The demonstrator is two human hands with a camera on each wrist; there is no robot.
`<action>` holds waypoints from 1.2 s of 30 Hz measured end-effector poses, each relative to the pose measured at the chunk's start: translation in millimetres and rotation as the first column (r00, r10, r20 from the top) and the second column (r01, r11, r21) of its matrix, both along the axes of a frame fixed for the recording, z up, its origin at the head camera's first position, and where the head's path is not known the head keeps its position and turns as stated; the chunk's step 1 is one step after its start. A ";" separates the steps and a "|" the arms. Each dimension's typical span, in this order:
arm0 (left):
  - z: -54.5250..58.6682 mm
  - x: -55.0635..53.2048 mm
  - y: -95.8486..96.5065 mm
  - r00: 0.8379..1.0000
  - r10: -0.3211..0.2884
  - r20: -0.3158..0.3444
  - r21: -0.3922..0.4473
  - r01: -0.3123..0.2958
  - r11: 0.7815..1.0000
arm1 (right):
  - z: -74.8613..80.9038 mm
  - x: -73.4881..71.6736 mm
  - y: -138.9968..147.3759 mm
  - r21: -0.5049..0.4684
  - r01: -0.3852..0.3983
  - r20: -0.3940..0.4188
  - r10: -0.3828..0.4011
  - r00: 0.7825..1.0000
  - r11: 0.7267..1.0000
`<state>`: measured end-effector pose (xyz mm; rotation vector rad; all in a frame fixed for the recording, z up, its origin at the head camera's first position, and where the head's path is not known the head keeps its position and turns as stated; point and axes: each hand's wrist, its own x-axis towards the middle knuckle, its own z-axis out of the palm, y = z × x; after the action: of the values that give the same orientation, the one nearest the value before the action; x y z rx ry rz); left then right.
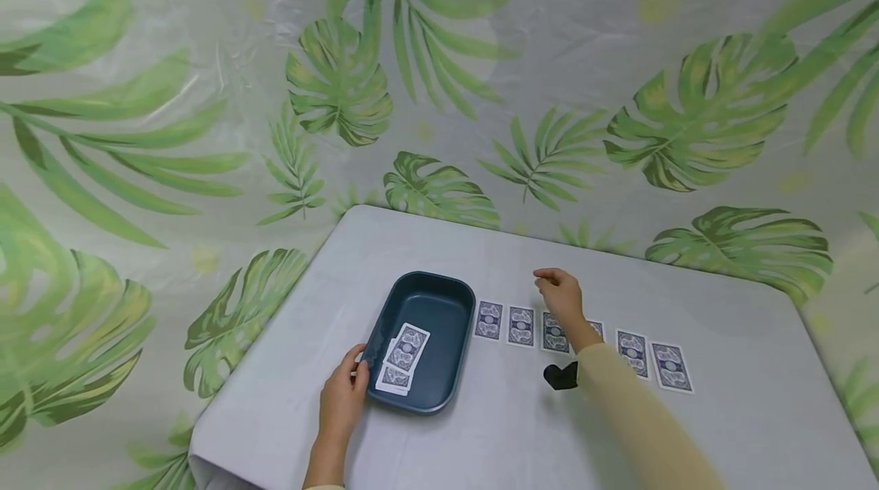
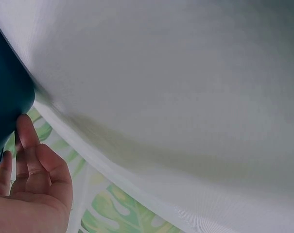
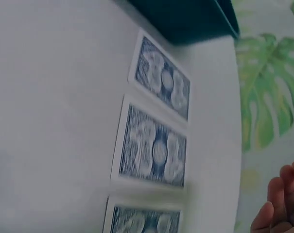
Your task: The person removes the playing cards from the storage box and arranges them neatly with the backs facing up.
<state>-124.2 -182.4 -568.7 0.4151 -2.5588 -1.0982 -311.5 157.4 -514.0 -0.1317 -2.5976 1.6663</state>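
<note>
At the left rim of a dark blue tray [image 1: 439,391], my left hand [image 1: 341,394] grips the edge; in the left wrist view its fingers [image 2: 27,133] touch the tray's outer side. Inside the tray, a few overlapping playing cards [image 1: 407,349] lie face down at the lower left. To the tray's right runs a row of face-down blue-backed playing cards [image 1: 521,326]. My right hand [image 1: 561,298] is above and beyond the row's middle, its fingers loosely bent with nothing visible in them. The right forearm partly hides some cards.
A white cloth covers the table [image 1: 742,307]. Behind it hangs a leaf-patterned sheet [image 1: 549,55]. Beside the right forearm is a small black object [image 1: 561,376], its kind unclear. The row's right end card [image 1: 671,367] lies beyond the forearm.
</note>
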 end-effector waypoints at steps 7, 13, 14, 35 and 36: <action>-1.3 -0.6 -0.7 1.000 0.002 -0.002 0.002 -0.002 1.000 | 10.9 9.2 -54.0 0.005 -0.140 -0.031 0.140 0.990 0.990; -0.4 -1.3 -0.3 1.000 -0.004 -0.007 -0.002 0.004 1.000 | 12.3 16.0 -89.6 -0.014 -0.213 -0.052 0.212 0.976 0.977; 0.0 -1.3 -0.2 1.000 -0.006 -0.006 -0.004 0.006 1.000 | 11.8 17.0 -94.6 -0.013 -0.221 -0.052 0.220 0.974 0.975; -5.3 -3.9 -5.4 0.999 -0.011 -0.031 0.003 0.011 1.000 | -20.2 45.6 -163.6 0.133 -0.476 -0.072 0.487 0.870 0.869; -6.0 -3.9 -6.0 1.000 -0.008 -0.031 0.002 0.008 1.000 | -22.2 46.5 -166.2 0.144 -0.483 -0.062 0.495 0.867 0.864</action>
<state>-128.0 -188.4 -574.7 0.3866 -2.5348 -1.1022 -265.1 -8.8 -536.2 0.6569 -2.8032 1.5664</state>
